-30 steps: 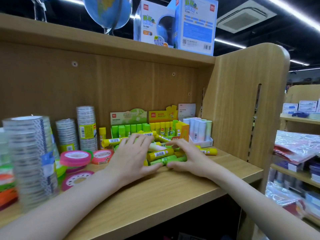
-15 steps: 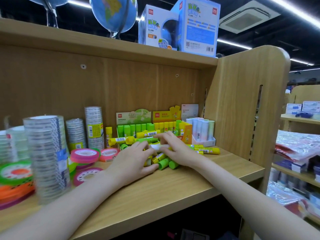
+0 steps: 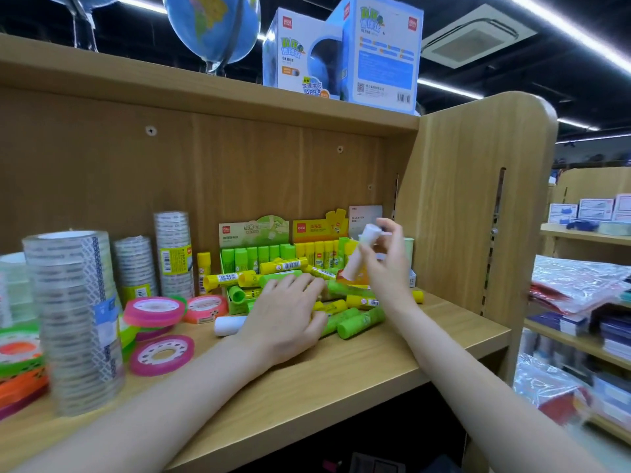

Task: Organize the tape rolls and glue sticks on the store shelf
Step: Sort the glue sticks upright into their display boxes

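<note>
On the store shelf, the right hand holds a white glue stick up above the messy pile. The left hand lies flat and loose on the pile. I think the white stick goes next into the white box at the back.

Place: a stationery shop.
Fixture: a wooden display shelf with a slotted side panel at centre right.
Stock: many same glue sticks in printed display boxes, and wrapped stacks of tape rolls at lower left.
Upper frame: boxed globes with barcodes.
Right edge: more shelves with packaged goods.
Ceiling: strip lights and an air vent.
</note>
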Demonstrator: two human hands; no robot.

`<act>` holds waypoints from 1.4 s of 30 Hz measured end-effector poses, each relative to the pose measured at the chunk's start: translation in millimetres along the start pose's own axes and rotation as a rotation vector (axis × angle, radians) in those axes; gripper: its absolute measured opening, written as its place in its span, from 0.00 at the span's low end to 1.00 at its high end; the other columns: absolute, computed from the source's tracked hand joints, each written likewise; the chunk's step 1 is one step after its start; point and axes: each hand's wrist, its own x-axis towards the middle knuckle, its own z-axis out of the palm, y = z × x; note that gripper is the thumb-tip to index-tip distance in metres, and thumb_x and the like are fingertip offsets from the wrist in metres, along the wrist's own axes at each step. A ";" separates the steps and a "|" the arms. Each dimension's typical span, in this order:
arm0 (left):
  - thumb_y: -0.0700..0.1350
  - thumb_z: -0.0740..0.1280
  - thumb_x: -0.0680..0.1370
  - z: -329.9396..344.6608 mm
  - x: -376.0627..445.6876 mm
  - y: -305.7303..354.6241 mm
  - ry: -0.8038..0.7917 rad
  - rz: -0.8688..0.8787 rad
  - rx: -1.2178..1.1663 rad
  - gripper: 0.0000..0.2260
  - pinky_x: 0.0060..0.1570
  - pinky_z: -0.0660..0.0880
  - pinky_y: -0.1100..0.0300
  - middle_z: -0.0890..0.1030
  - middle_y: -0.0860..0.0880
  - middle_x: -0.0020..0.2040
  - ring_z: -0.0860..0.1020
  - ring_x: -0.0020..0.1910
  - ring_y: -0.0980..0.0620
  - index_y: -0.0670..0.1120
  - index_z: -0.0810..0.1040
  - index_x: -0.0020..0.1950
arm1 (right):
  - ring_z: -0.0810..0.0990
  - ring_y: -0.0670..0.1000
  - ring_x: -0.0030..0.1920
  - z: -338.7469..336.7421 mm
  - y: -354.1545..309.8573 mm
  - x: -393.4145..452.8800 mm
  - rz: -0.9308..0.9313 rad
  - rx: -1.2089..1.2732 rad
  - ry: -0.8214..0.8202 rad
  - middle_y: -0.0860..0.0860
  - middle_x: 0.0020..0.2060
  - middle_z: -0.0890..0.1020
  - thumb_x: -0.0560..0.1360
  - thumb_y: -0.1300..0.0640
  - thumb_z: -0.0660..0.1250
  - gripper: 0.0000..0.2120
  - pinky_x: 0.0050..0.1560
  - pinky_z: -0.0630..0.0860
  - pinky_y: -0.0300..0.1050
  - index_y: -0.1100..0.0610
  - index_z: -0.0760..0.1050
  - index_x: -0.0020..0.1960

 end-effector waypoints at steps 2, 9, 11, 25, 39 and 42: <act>0.62 0.38 0.67 2.1 7.3 13.8 -0.004 -0.003 -0.042 0.35 0.60 0.62 0.56 0.71 0.53 0.66 0.68 0.64 0.51 0.52 0.68 0.66 | 0.75 0.47 0.45 -7.6 1.7 2.3 0.036 -0.001 0.166 0.47 0.47 0.75 0.77 0.64 0.60 0.15 0.41 0.68 0.28 0.55 0.66 0.62; 0.68 0.51 0.75 17.5 30.7 34.7 -0.338 -0.004 0.055 0.29 0.70 0.52 0.43 0.65 0.51 0.73 0.63 0.71 0.47 0.58 0.60 0.73 | 0.73 0.51 0.51 -2.4 5.0 0.4 -0.027 -0.078 0.053 0.42 0.48 0.71 0.78 0.63 0.58 0.14 0.52 0.73 0.41 0.56 0.63 0.64; 0.65 0.50 0.77 17.3 33.7 33.7 -0.352 -0.024 0.059 0.26 0.71 0.49 0.42 0.66 0.50 0.72 0.63 0.71 0.47 0.57 0.60 0.73 | 0.73 0.48 0.50 -10.4 3.1 6.7 0.012 -0.006 0.053 0.42 0.49 0.71 0.80 0.62 0.56 0.16 0.45 0.69 0.28 0.57 0.61 0.66; 0.67 0.48 0.76 23.0 43.3 33.3 -0.395 -0.113 0.056 0.29 0.70 0.46 0.38 0.68 0.48 0.70 0.60 0.72 0.46 0.55 0.64 0.72 | 0.74 0.52 0.46 -55.2 25.4 86.2 0.164 -0.727 -0.506 0.56 0.58 0.70 0.71 0.52 0.71 0.09 0.35 0.69 0.37 0.54 0.76 0.50; 0.67 0.48 0.76 22.2 43.8 34.5 -0.404 -0.118 0.042 0.29 0.70 0.45 0.37 0.68 0.48 0.70 0.60 0.72 0.45 0.55 0.63 0.72 | 0.75 0.52 0.43 -36.2 16.0 104.3 -0.082 -0.856 -0.543 0.55 0.48 0.78 0.70 0.60 0.71 0.10 0.43 0.76 0.46 0.58 0.75 0.50; 0.67 0.48 0.76 22.7 43.8 34.4 -0.402 -0.117 0.046 0.29 0.70 0.45 0.37 0.68 0.48 0.70 0.60 0.72 0.45 0.55 0.63 0.72 | 0.74 0.51 0.43 -33.8 16.8 100.1 -0.135 -0.859 -0.543 0.53 0.44 0.76 0.72 0.59 0.69 0.06 0.41 0.68 0.42 0.57 0.73 0.47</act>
